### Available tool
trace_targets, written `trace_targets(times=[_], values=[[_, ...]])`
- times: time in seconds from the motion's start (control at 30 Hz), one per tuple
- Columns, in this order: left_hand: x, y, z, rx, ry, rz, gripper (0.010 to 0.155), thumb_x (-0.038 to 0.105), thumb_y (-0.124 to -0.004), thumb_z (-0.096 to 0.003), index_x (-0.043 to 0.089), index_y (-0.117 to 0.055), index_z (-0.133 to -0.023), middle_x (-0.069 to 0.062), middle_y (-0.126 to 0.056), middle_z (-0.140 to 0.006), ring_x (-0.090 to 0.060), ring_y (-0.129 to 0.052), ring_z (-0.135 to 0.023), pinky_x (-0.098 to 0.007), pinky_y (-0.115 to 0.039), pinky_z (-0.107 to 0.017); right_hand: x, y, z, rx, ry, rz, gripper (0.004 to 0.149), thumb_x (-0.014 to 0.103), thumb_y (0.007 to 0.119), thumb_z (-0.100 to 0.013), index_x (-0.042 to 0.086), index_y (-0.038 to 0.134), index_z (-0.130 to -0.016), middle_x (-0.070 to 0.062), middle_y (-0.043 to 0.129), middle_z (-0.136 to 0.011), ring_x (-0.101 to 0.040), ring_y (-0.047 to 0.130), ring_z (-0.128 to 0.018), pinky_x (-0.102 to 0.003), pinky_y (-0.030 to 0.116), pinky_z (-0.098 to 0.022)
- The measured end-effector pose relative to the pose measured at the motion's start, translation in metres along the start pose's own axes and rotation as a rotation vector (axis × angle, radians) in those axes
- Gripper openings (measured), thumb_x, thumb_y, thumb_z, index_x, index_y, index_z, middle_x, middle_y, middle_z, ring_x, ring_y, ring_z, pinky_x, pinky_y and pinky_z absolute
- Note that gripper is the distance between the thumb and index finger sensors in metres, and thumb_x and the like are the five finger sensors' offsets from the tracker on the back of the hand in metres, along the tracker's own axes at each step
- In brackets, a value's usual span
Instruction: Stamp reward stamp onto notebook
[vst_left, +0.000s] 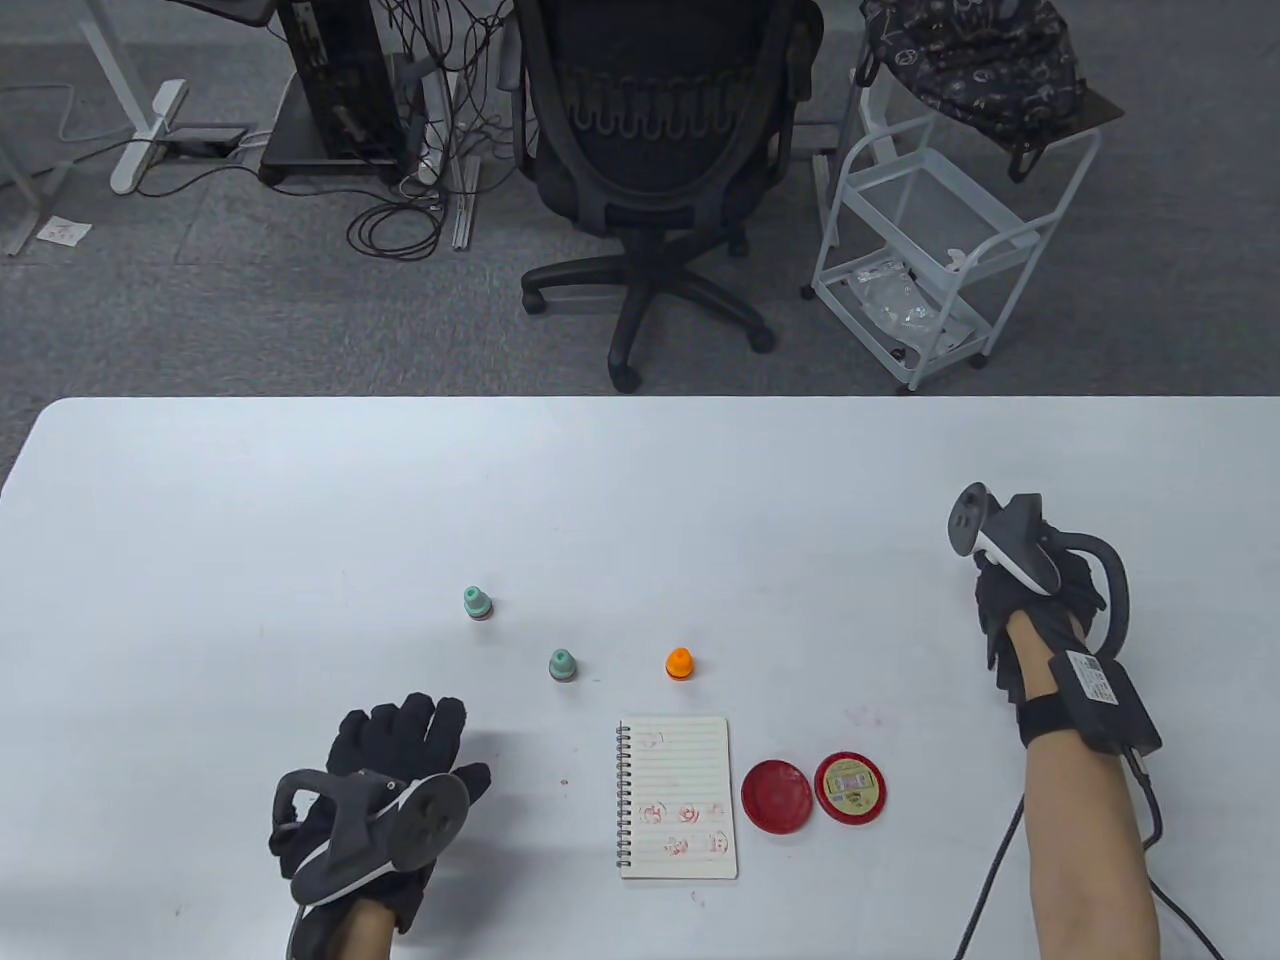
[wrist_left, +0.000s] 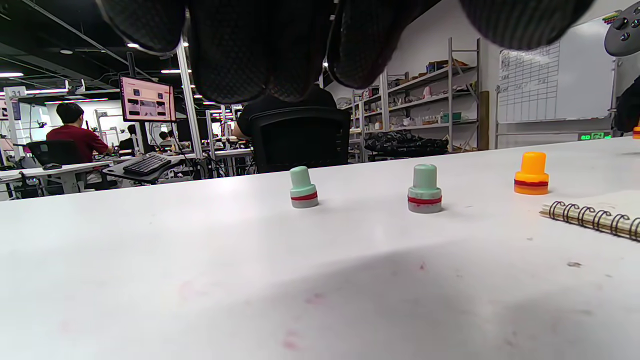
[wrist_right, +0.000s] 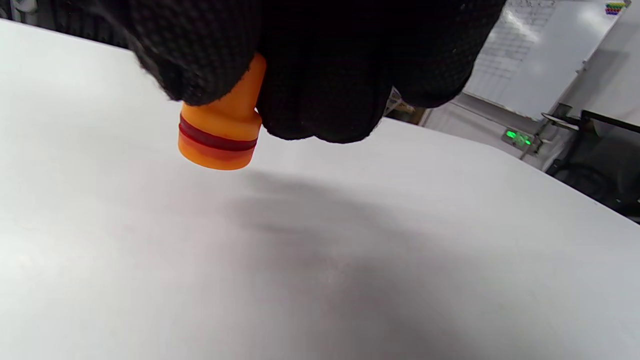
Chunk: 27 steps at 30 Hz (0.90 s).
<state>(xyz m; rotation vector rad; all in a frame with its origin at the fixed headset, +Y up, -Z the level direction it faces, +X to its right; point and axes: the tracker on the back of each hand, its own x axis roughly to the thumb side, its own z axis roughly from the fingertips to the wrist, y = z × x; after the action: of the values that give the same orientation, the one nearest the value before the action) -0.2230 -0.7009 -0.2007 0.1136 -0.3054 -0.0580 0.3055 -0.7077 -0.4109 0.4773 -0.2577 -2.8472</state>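
My right hand (vst_left: 1010, 590) is at the table's right side, far from the notebook. In the right wrist view its fingers (wrist_right: 320, 90) grip an orange reward stamp (wrist_right: 220, 135) by the handle, base down, a little above the white table. The table view hides this stamp under the hand. The spiral notebook (vst_left: 678, 797) lies open near the front edge, with several red prints on its lower lines; its corner also shows in the left wrist view (wrist_left: 595, 217). My left hand (vst_left: 400, 770) rests flat on the table left of the notebook, fingers spread, holding nothing.
A second orange stamp (vst_left: 680, 662) and two green stamps (vst_left: 562, 665) (vst_left: 477, 603) stand behind the notebook. A red lid (vst_left: 775, 795) and an open ink pad (vst_left: 849, 789) lie just right of the notebook. An office chair (vst_left: 660, 150) and a white cart (vst_left: 940, 230) stand beyond the table.
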Motion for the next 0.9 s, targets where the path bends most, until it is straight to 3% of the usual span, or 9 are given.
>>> trace_targets(times=[0.27,0.47,0.67,0.9], values=[[0.013,0.004,-0.001,0.01,-0.055,-0.007,0.07,0.055,-0.069,-0.0515,0.012,-0.071,-0.107,-0.019,-0.071,-0.108,-0.052,-0.077,-0.089,-0.068,-0.059,-0.067,-0.001,-0.043,0.041,-0.132,-0.116,-0.077,0.05,0.036,0.081,-0.037,0.033,0.076,-0.087,0.003,0.087,-0.087,-0.02,0.095,-0.07,-0.042,0.081,-0.057],[0.019,0.004,-0.001,0.019,-0.08,0.0,0.07,0.055,-0.069,-0.0514,0.012,-0.071,-0.107,-0.019,-0.071,-0.108,-0.052,-0.077,-0.089,-0.068,-0.059,-0.067,0.001,-0.066,0.088,-0.24,-0.222,-0.161,0.05,0.036,0.081,-0.037,0.033,0.077,-0.087,0.002,0.087,-0.086,-0.02,0.095,-0.07,-0.042,0.081,-0.056],[0.028,0.002,-0.003,0.032,-0.122,0.045,0.07,0.055,-0.069,-0.0516,0.012,-0.071,-0.107,-0.019,-0.071,-0.108,-0.052,-0.077,-0.089,-0.068,-0.06,-0.067,0.009,-0.069,0.135,-0.302,-0.318,-0.255,0.05,0.036,0.082,-0.037,0.033,0.077,-0.087,0.002,0.088,-0.086,-0.02,0.095,-0.069,-0.042,0.081,-0.056],[0.045,-0.008,-0.01,0.01,-0.197,0.094,0.07,0.055,-0.069,-0.0515,0.012,-0.07,-0.107,-0.019,-0.072,-0.107,-0.052,-0.078,-0.089,-0.068,-0.06,-0.067,0.024,-0.056,0.184,-0.302,-0.424,-0.39,0.05,0.036,0.082,-0.037,0.032,0.077,-0.087,0.002,0.088,-0.086,-0.02,0.096,-0.069,-0.042,0.081,-0.056]])
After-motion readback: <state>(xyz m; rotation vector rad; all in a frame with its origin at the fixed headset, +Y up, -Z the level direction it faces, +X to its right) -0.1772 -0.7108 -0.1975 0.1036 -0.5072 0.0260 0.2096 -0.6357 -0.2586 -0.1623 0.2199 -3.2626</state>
